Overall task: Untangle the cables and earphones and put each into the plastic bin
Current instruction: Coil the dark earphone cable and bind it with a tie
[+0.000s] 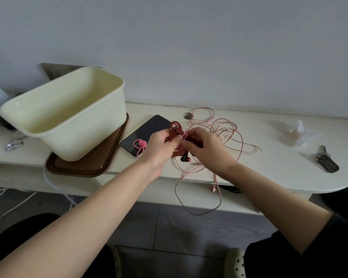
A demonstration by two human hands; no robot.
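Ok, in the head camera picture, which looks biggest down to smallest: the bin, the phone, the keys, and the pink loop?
1. plastic bin, by far the biggest
2. phone
3. keys
4. pink loop, which looks only a little smaller than the keys, so those two are close

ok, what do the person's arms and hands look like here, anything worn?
Both are bare: no gloves, rings or watch show on the left hand or the right hand. The left forearm is uncovered all the way to the frame edge. The right forearm is uncovered up to a dark sleeve that ends near the elbow. No markings visible.
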